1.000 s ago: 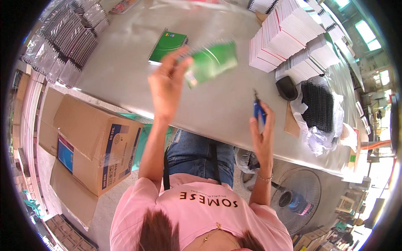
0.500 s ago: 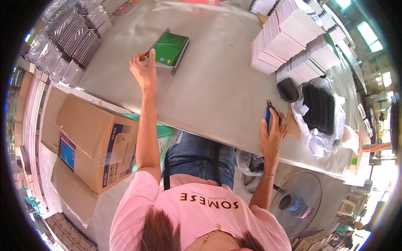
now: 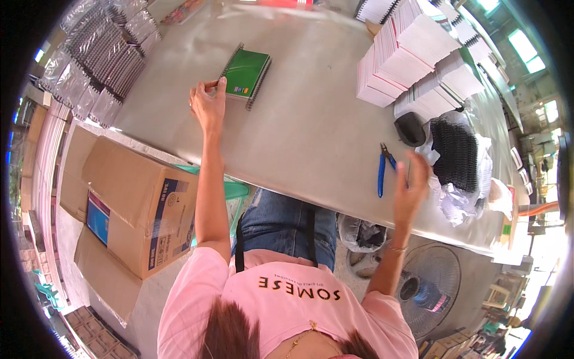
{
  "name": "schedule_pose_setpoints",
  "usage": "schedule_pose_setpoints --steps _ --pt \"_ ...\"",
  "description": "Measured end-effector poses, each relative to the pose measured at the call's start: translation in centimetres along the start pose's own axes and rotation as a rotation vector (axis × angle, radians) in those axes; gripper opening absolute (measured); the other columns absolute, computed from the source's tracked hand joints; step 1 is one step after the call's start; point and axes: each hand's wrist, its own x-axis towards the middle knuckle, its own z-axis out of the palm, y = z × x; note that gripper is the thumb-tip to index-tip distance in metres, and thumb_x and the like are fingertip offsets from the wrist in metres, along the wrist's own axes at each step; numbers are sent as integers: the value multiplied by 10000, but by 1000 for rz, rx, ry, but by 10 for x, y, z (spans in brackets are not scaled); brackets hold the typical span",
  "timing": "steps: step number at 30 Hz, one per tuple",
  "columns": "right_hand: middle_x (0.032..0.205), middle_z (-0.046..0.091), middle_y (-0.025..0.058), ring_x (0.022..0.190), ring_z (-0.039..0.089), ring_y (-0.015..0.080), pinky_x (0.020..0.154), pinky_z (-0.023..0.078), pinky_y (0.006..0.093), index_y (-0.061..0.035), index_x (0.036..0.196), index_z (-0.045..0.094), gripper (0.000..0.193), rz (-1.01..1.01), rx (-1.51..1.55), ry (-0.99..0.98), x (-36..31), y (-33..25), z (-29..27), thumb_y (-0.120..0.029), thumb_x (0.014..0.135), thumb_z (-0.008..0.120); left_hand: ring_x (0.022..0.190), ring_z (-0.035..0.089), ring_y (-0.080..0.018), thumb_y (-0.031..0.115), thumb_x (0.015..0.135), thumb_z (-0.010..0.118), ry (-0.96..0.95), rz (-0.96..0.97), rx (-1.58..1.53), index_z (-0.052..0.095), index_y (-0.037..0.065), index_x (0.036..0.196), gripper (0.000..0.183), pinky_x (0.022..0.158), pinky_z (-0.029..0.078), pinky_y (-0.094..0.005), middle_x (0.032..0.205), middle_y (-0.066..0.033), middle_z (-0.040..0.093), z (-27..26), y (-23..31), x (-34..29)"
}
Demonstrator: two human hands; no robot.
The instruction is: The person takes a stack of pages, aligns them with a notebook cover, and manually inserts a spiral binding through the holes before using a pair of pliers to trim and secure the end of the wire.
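Observation:
A small green notebook point(image 3: 246, 73) lies on the grey table, with dark coil binding along both its left and right edges. My left hand point(image 3: 208, 105) pinches its lower left corner, the thumb near the cover. Blue-handled pliers point(image 3: 381, 173) lie on the table to the right, their jaws pointing away from me. Just right of the pliers is my right hand point(image 3: 412, 185), somewhat blurred, its thumb and fingers apart and nothing seen in it. Beyond that hand, a bundle of black binding coils point(image 3: 455, 152) sits in white wrapping.
White paper blocks point(image 3: 397, 57) stand at the far right, a black cup-like object point(image 3: 410, 128) before them. Wrapped coil-bound notebooks point(image 3: 98, 60) are piled far left. Beside the table are an open cardboard box point(image 3: 128, 197) at left and a fan point(image 3: 430, 287) at right.
My right hand has let go of the pliers and moved right toward the coil bundle. The pliers now lie on the table. My left hand stays at the notebook, shifted slightly.

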Motion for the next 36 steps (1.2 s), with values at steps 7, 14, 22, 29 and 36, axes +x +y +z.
schedule_pose_setpoints --steps 7,14,22,29,36 --pt "1169 637 110 1044 594 225 922 458 343 -41 1194 652 334 -81 29 456 150 26 -98 -289 999 544 1025 563 -287 392 851 718 11 29 -41 674 104 1016 335 946 415 -436 1028 -90 622 2 2 -2" --pt "1188 576 194 914 576 213 825 519 346 102 1314 509 962 418 313 -120 258 65 -90 -708 808 618 1035 490 -260 277 894 685 160 47 -214 623 109 1101 273 947 398 -432 1060 -63 598 -14 14 -15" --pt "933 543 16 636 464 79 609 460 225 65 1184 587 673 386 469 -266 274 72 -84 -480 827 754 1003 476 -186 192 916 654 193 194 -383 638 120 1061 163 914 366 -373 1063 5 591 -45 58 -30" --pt "900 611 93 654 577 119 563 502 244 87 1137 623 563 337 370 -295 284 83 -91 -415 893 697 982 510 -144 190 939 648 -89 248 -732 642 114 1014 108 854 381 -316 1025 15 575 -39 135 -63" --pt "903 650 161 729 683 209 652 522 310 20 1149 621 381 -117 -467 304 273 40 -90 -277 913 658 1034 537 -233 110 905 664 -248 584 -771 662 94 1003 100 856 402 -323 1053 -61 582 -59 209 -101"
